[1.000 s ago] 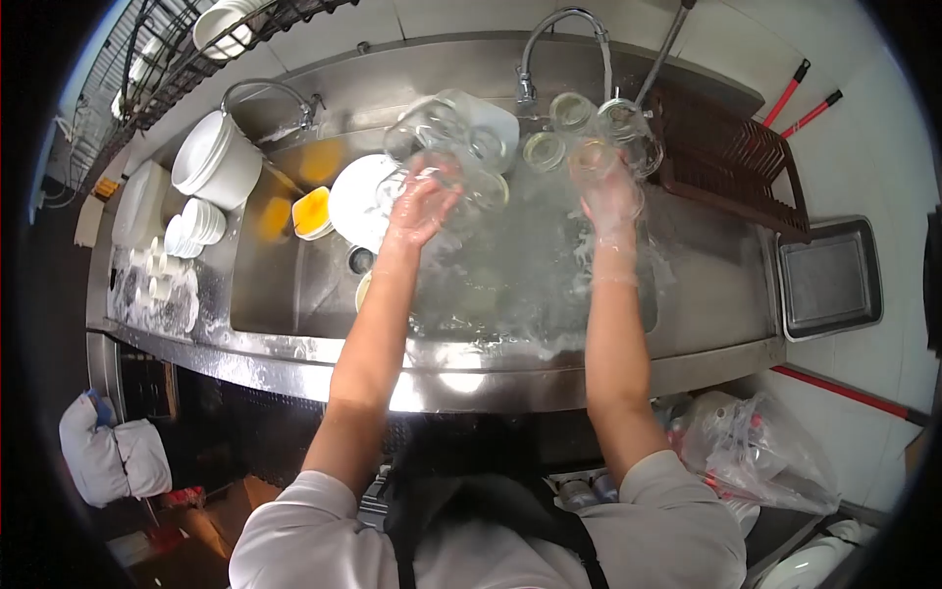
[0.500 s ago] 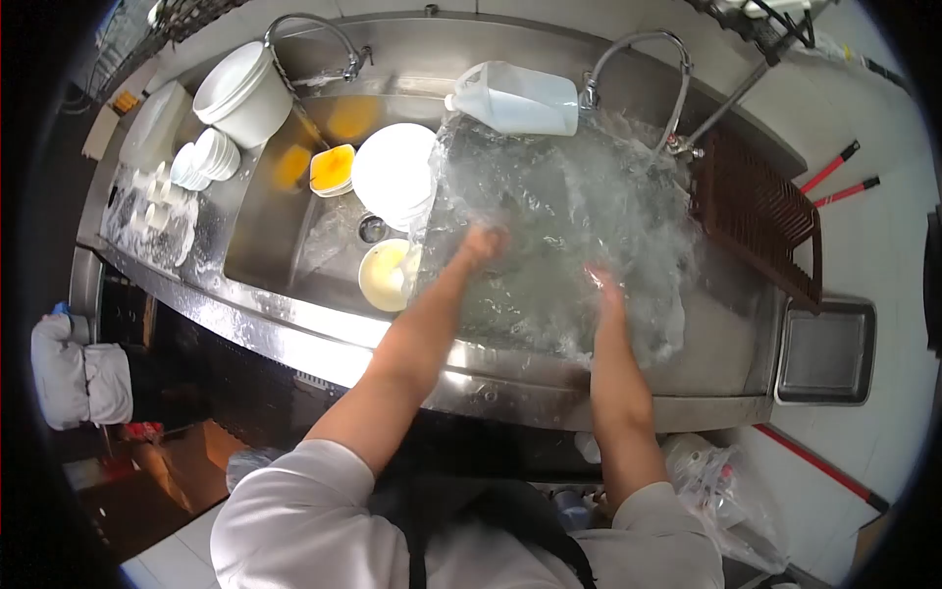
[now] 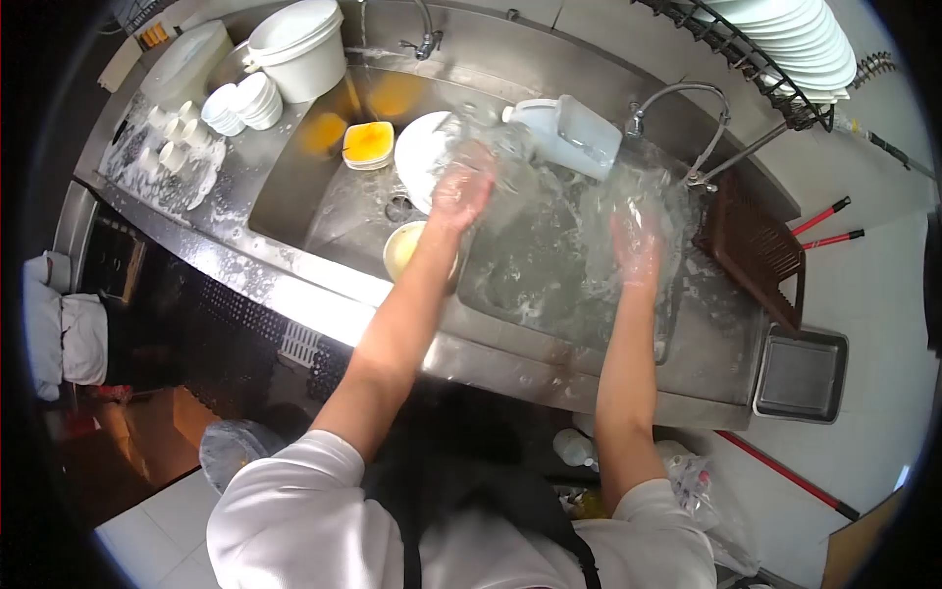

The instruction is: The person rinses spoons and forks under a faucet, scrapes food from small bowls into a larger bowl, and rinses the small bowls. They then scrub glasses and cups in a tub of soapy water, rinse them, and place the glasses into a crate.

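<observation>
At the right basin of the steel sink (image 3: pixel 500 324), both my hands are raised with clear plastic sheeting (image 3: pixel 505 137) bunched about them. My left hand (image 3: pixel 463 188) is closed on the sheeting over the basin's left edge, beside a white plate (image 3: pixel 420 157). Some fingers are blurred behind the film. My right hand (image 3: pixel 638 243) grips another part of the sheeting at the basin's right side. Cloudy, rippling water (image 3: pixel 540 260) lies beneath. A translucent plastic jug (image 3: pixel 579 142) lies on its side at the back of the basin.
In the left basin are a yellow-filled tub (image 3: pixel 368 144) and a bowl (image 3: pixel 400 247). White cups (image 3: pixel 173 155), stacked bowls (image 3: pixel 257 101) and a bucket (image 3: pixel 299 59) stand left. A brown rack (image 3: pixel 754 250) leans right, near a metal pan (image 3: pixel 802 373). Plates (image 3: pixel 795 44) sit overhead.
Both hands have risen from the water and moved apart. The plastic that lay spread over the right basin is now gathered about them. The camera view has shifted.
</observation>
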The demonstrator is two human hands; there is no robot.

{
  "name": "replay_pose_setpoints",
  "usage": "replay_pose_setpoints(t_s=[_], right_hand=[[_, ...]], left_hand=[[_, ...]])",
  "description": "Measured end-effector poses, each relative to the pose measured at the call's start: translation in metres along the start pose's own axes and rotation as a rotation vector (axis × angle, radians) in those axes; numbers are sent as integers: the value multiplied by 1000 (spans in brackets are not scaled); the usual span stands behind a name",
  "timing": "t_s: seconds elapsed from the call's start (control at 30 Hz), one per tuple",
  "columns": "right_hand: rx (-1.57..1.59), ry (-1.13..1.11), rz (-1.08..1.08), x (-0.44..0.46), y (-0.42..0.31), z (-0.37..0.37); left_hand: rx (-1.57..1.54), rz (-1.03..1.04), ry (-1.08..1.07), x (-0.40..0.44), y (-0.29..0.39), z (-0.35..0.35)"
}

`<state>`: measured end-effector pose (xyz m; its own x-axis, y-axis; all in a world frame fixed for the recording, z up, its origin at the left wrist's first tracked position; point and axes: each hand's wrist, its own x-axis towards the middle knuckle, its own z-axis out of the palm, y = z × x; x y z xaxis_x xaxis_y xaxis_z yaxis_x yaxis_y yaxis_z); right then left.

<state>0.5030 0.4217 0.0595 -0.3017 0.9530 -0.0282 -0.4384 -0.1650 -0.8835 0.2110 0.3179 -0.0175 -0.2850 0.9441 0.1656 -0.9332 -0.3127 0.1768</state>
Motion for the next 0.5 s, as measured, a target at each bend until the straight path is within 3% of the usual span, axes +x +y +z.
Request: replay_pose_setpoints(t_s=[0.03,0.17,0.27,0.3,0.37,0.5], right_hand=[[4,-21,-23,5,-13,39],[395,-486,70,61,7,99],[371,-244,113,73,30,128],[339,-257,130,72,36,122],[283,-289,157,62,47,92],[176,-96,323,14,69,-7]], left_hand=[[-59,25,-48,-1,23,-14],[-126,114,69,-18,99,-33],[9,216,110,-43,128,-1],[45,256,120,-52,133,4],[135,358,226,-66,139,25],[114,349,123,-109,156,14]])
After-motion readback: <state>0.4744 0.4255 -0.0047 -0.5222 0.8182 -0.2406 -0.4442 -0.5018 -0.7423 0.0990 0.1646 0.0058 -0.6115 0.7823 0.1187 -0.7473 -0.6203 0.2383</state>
